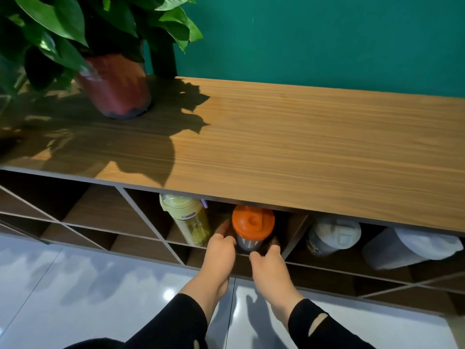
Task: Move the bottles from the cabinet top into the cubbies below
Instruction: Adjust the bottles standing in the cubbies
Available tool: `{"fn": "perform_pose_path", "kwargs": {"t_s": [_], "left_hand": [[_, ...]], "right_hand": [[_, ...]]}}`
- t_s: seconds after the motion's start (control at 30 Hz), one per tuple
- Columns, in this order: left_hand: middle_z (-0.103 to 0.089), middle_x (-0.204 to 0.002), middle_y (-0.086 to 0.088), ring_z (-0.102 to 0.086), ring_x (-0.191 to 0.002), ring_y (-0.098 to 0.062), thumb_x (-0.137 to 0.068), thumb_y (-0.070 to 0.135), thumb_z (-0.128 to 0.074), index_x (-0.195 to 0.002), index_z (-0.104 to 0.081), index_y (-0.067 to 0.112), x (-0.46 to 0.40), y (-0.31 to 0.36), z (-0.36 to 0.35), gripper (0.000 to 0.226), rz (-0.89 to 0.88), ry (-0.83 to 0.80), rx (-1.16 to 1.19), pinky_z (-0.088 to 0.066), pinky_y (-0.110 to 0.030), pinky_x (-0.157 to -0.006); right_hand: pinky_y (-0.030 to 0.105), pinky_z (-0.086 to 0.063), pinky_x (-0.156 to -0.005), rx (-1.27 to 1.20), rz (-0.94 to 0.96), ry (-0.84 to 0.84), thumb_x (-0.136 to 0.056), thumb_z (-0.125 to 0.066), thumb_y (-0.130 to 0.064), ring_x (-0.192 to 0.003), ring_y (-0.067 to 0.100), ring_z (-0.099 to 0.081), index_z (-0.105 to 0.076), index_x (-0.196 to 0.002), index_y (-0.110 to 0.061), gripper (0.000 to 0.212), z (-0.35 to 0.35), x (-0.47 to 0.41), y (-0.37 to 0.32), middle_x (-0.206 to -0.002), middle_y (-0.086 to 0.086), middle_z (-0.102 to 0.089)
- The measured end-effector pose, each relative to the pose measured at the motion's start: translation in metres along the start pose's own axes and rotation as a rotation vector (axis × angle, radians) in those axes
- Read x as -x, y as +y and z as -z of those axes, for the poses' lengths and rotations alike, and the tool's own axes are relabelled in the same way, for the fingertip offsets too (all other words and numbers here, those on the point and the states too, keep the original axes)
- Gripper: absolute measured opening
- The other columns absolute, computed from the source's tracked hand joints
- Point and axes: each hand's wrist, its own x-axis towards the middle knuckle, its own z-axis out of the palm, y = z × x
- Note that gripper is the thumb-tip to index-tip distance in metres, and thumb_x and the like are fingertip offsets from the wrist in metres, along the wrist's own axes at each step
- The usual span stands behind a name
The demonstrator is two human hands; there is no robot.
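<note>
Two hands are steadying an orange-lidded bottle in a cubby.

The cabinet top [302,147] is bearing only a plant [110,79]. Below, the bottle [251,229] is standing beside a yellow bottle [187,217]; two grey bottles [332,235] are sitting one cubby rightward. The left hand [221,250] and right hand [269,263] are curling fingers around its base.

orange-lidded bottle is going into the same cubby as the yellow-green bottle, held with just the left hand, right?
Not quite: both hands are on it. In the head view the left hand and the right hand flank the orange-lidded bottle. It does share the cubby with the yellow-green bottle.
</note>
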Motion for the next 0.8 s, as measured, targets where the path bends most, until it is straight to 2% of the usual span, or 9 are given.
{"fn": "perform_pose_path", "kwargs": {"t_s": [0.13, 0.23, 0.3, 0.37, 0.43, 0.53, 0.6, 0.73, 0.8], "left_hand": [[-0.062, -0.091, -0.011, -0.06, -0.086, -0.024, -0.094, 0.005, -0.04, -0.097, -0.062, 0.01, 0.001, -0.013, 0.006, 0.023, 0.15, 0.269, 0.217, -0.052, -0.04, -0.077], [-0.065, -0.103, -0.012, -0.062, -0.09, -0.024, -0.097, 0.01, -0.04, -0.115, -0.057, 0.016, -0.002, -0.015, 0.023, 0.025, 0.172, 0.484, 0.309, -0.054, -0.046, -0.083], [-0.061, -0.113, -0.012, -0.06, -0.096, -0.025, -0.099, 0.008, -0.042, -0.126, -0.047, 0.02, -0.004, -0.007, 0.038, 0.03, 0.141, 0.591, 0.34, -0.053, -0.042, -0.085], [-0.055, -0.131, -0.011, -0.057, -0.113, -0.027, -0.1, 0.003, -0.04, -0.142, -0.037, 0.022, -0.004, 0.005, 0.051, 0.047, 0.099, 0.622, 0.367, -0.049, -0.042, -0.097], [-0.052, -0.139, -0.008, -0.054, -0.12, -0.025, -0.1, -0.001, -0.037, -0.15, -0.033, 0.023, -0.004, 0.014, 0.056, 0.056, 0.032, 0.599, 0.351, -0.048, -0.04, -0.099], [-0.061, -0.13, -0.006, -0.061, -0.111, -0.021, -0.097, -0.005, -0.035, -0.149, -0.039, 0.026, -0.008, 0.012, 0.059, 0.061, -0.043, 0.494, 0.314, -0.054, -0.036, -0.088], [-0.065, -0.126, -0.008, -0.064, -0.107, -0.02, -0.097, -0.007, -0.036, -0.147, -0.042, 0.026, -0.007, 0.01, 0.057, 0.06, -0.062, 0.451, 0.267, -0.056, -0.039, -0.092], [-0.068, -0.108, 0.0, -0.063, -0.092, -0.005, -0.097, -0.01, -0.033, -0.136, -0.05, 0.019, 0.0, 0.008, 0.052, 0.052, -0.104, 0.494, 0.236, -0.052, -0.024, -0.078], [-0.064, -0.098, 0.009, -0.061, -0.087, -0.002, -0.098, -0.009, -0.031, -0.134, -0.052, 0.017, 0.001, 0.01, 0.052, 0.048, -0.1, 0.52, 0.251, -0.049, -0.021, -0.073]], "right_hand": [[0.037, -0.057, -0.09, 0.136, -0.042, -0.224, -0.102, -0.047, -0.016, -0.08, 0.009, -0.055, -0.048, -0.137, -0.015, 0.036, -0.01, 0.005, 0.0, -0.093, -0.005, -0.057], [0.024, -0.05, -0.092, 0.208, 0.04, -0.336, -0.104, -0.047, -0.018, -0.108, 0.011, -0.06, -0.041, -0.149, -0.017, 0.046, -0.028, 0.009, -0.009, -0.135, 0.0, -0.058], [0.028, -0.042, -0.103, 0.179, 0.094, -0.347, -0.103, -0.048, -0.019, -0.135, 0.017, -0.049, -0.033, -0.154, -0.022, 0.054, -0.042, 0.01, -0.014, -0.154, 0.001, -0.045], [0.028, -0.036, -0.105, 0.141, 0.146, -0.354, -0.102, -0.05, -0.019, -0.139, 0.016, -0.043, -0.024, -0.157, -0.026, 0.061, -0.053, 0.007, -0.018, -0.154, 0.0, -0.043], [0.026, -0.036, -0.102, 0.106, 0.176, -0.359, -0.1, -0.051, -0.015, -0.134, 0.013, -0.044, -0.015, -0.158, -0.029, 0.07, -0.065, 0.001, -0.02, -0.147, -0.002, -0.045], [0.027, -0.045, -0.101, 0.064, 0.221, -0.329, -0.097, -0.053, -0.012, -0.129, 0.011, -0.049, -0.009, -0.158, -0.038, 0.08, -0.08, -0.013, -0.021, -0.152, -0.004, -0.044], [0.032, -0.047, -0.104, 0.018, 0.214, -0.324, -0.096, -0.054, -0.008, -0.128, 0.013, -0.052, -0.013, -0.157, -0.038, 0.079, -0.088, -0.021, -0.024, -0.149, -0.001, -0.048], [0.028, -0.051, -0.088, 0.011, 0.191, -0.292, -0.098, -0.048, -0.006, -0.118, 0.022, -0.058, -0.018, -0.156, -0.036, 0.073, -0.094, -0.033, -0.035, -0.143, 0.007, -0.052], [0.032, -0.048, -0.098, 0.026, 0.206, -0.268, -0.097, -0.048, -0.006, -0.129, 0.027, -0.053, -0.018, -0.157, -0.034, 0.072, -0.096, -0.038, -0.038, -0.152, 0.01, -0.045]]}}
